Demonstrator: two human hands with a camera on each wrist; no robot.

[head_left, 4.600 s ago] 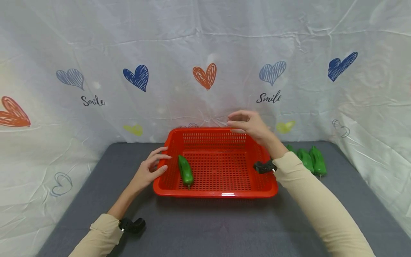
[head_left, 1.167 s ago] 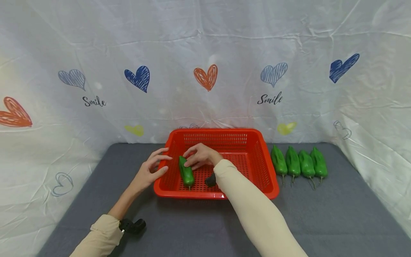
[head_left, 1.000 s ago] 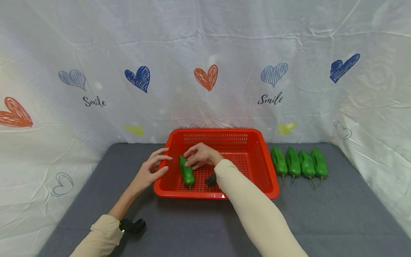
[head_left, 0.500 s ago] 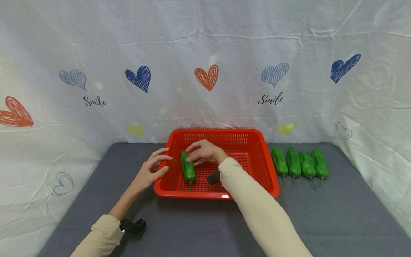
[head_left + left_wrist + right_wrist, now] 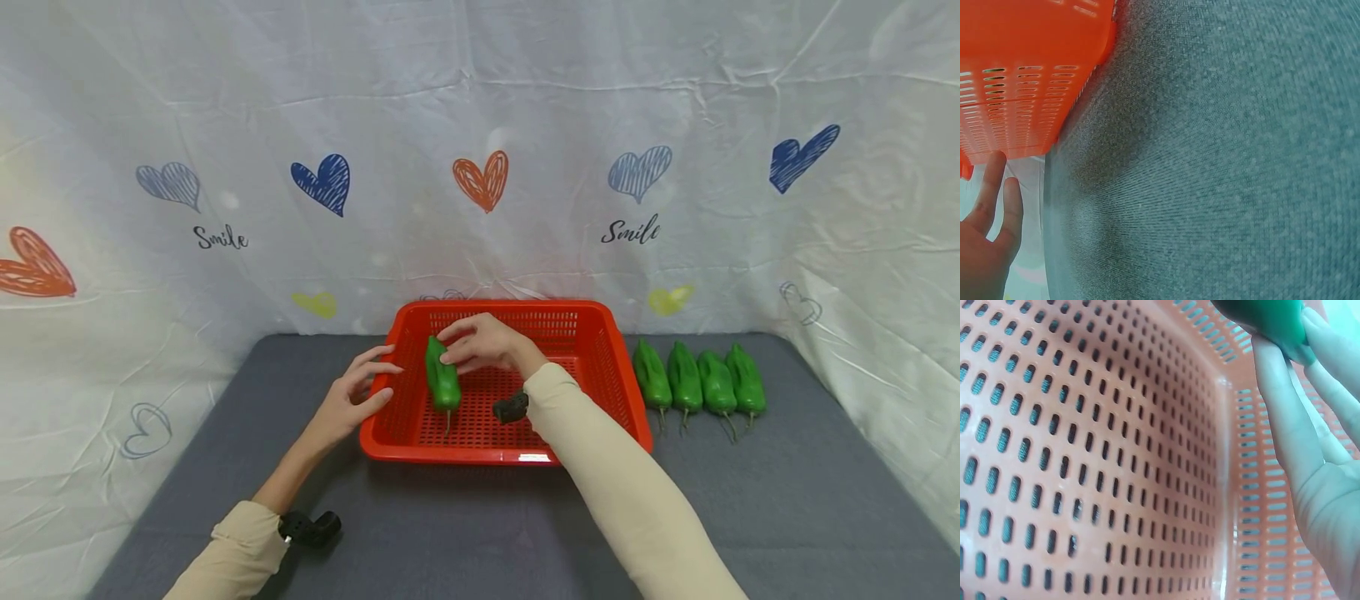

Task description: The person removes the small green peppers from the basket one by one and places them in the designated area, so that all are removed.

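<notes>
My right hand (image 5: 491,343) pinches a green pepper (image 5: 443,379) near its pointed end, and its stem hangs toward me. The right wrist view shows the pepper (image 5: 1272,325) held between thumb and fingers, off the floor of the red basket (image 5: 1097,456). At the left rim of the basket (image 5: 465,455), my left hand (image 5: 352,396) rests with spread, relaxed fingers. In the left wrist view two fingers of the left hand (image 5: 988,244) show beside the basket's slotted outer wall (image 5: 1022,94).
Several green peppers (image 5: 685,379) lie in a row to the right of the basket, stems toward me. A grey cloth (image 5: 480,533) covers the table. Behind it hangs a white curtain (image 5: 555,125) printed with hearts.
The right hand came from the basket's right side to the pepper inside and took hold of it. Over the last half second it raised the pepper, slightly rightward. The left hand stayed put.
</notes>
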